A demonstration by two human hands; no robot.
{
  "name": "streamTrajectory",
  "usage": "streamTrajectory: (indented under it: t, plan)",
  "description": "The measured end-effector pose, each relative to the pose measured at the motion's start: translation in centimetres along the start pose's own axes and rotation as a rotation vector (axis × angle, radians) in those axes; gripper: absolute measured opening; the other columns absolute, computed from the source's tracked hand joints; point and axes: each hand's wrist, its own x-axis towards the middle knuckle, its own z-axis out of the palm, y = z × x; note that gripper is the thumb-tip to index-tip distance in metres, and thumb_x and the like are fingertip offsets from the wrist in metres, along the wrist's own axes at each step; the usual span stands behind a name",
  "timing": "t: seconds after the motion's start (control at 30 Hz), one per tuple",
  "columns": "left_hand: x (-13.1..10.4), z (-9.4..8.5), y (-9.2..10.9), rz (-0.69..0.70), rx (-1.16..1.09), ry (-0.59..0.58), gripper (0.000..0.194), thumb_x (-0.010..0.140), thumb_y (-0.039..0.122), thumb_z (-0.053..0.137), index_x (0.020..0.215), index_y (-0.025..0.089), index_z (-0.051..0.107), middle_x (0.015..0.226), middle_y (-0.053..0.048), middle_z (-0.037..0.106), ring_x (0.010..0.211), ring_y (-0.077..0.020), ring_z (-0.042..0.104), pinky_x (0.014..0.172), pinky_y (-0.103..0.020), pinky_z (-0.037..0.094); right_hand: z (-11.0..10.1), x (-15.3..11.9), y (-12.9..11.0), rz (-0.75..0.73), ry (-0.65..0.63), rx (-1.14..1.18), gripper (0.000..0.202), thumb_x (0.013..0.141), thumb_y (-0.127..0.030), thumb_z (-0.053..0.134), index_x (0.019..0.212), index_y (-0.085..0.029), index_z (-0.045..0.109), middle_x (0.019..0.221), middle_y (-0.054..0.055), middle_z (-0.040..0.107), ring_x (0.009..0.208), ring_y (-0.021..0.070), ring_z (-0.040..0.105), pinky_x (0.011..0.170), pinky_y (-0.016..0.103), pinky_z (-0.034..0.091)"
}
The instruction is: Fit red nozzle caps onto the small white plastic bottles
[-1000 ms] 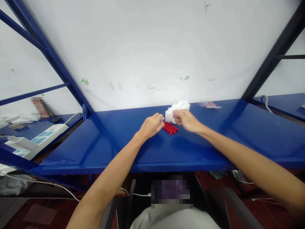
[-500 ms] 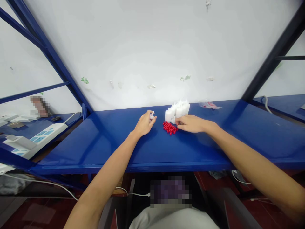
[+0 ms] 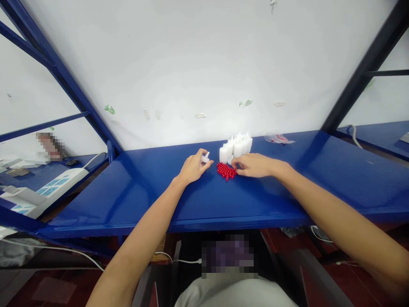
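My left hand [image 3: 193, 167] is closed around a small white squeeze bottle [image 3: 205, 158] with a pointed nozzle; the nozzle tilts up to the right. At the right edge of a pile of small red bead-like pieces [image 3: 226, 171], my right hand [image 3: 252, 165] has its fingertips pinched together. Whether a piece is between those fingertips cannot be made out. Several white bottles [image 3: 238, 147] stand grouped just behind the pile, nozzles up. Another white bottle end [image 3: 230, 160] shows low beside my right fingers, partly hidden by them.
All this is on a blue tabletop [image 3: 143, 192] against a white wall. A clear plastic bag [image 3: 278, 138] with red in it lies at the back right. To the left are blue frame posts [image 3: 73, 91] and a white power strip [image 3: 54, 189].
My left hand has turned slightly, showing more of the bottle and its nozzle. The right hand stays beside the red pile with little movement. The whole view has shifted a little.
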Motion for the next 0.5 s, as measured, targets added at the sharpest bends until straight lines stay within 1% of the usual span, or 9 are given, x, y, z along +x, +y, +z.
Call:
streamTrajectory:
  t: [0.1,0.13,0.2,0.27,0.37,0.43,0.5]
  plan:
    - [-0.2,0.0,0.5,0.016,0.001,-0.007,0.038,0.088,0.053,0.060,0.108,0.021,0.050,0.076,0.002,0.064,0.066,-0.0163,0.058,0.062,-0.025,0.037,-0.2,-0.1,-0.1,0.007,0.028,0.014,0.020,0.086,-0.032,0.051,0.099,-0.022,0.062,0.079,0.005,0.065,0.070,0.0193,0.058,0.059,0.028,0.030]
    - [-0.2,0.0,0.8,0.034,-0.001,-0.012,0.038,0.088,0.054,0.059,0.106,0.021,0.050,0.075,0.002,0.064,0.066,-0.0161,0.058,0.062,-0.025,0.037,-0.3,-0.2,-0.2,0.016,0.066,0.024,0.022,0.086,-0.032,0.050,0.102,-0.022,0.062,0.078,0.005,0.065,0.069,0.0189,0.057,0.059,0.028,0.030]
    - [-0.4,-0.1,1.6,0.095,-0.004,-0.022,0.038,0.090,0.056,0.056,0.105,0.021,0.052,0.077,0.002,0.064,0.067,-0.0158,0.058,0.063,-0.025,0.037,-0.5,-0.4,-0.7,0.011,0.182,0.077,0.025,0.090,-0.033,0.046,0.106,-0.021,0.060,0.076,0.004,0.065,0.066,0.0177,0.055,0.060,0.028,0.030]
    - [-0.5,-0.1,2.6,0.172,-0.005,-0.035,0.037,0.093,0.056,0.053,0.107,0.022,0.055,0.082,0.001,0.066,0.072,-0.0161,0.060,0.065,-0.025,0.039,-0.5,-0.4,-1.4,-0.040,0.288,0.178,0.028,0.095,-0.038,0.041,0.107,-0.020,0.059,0.073,0.003,0.064,0.063,0.0165,0.053,0.060,0.028,0.031]
    - [-0.6,0.0,3.6,0.263,-0.022,-0.077,0.038,0.095,0.054,0.049,0.115,0.023,0.056,0.096,-0.002,0.068,0.083,-0.0175,0.063,0.073,-0.026,0.042,-0.1,-0.2,-2.3,-0.133,0.360,0.305,0.032,0.098,-0.045,0.039,0.103,-0.020,0.058,0.069,0.001,0.062,0.060,0.0151,0.052,0.060,0.028,0.031]
    - [-0.6,0.1,3.7,0.248,-0.024,-0.091,0.046,0.094,0.056,0.050,0.126,0.023,0.051,0.097,-0.003,0.069,0.084,-0.0187,0.065,0.073,-0.026,0.044,0.2,0.0,-2.5,-0.139,0.408,0.315,0.031,0.098,-0.043,0.038,0.099,-0.019,0.058,0.068,0.001,0.062,0.059,0.0149,0.052,0.060,0.027,0.031]
    - [-0.5,0.3,3.4,0.174,0.011,-0.083,0.058,0.094,0.056,0.049,0.139,0.021,0.041,0.090,-0.002,0.069,0.079,-0.0196,0.065,0.070,-0.027,0.044,0.4,0.2,-2.3,-0.071,0.478,0.272,0.029,0.098,-0.041,0.038,0.098,-0.019,0.058,0.068,0.002,0.062,0.059,0.0154,0.052,0.060,0.028,0.030]
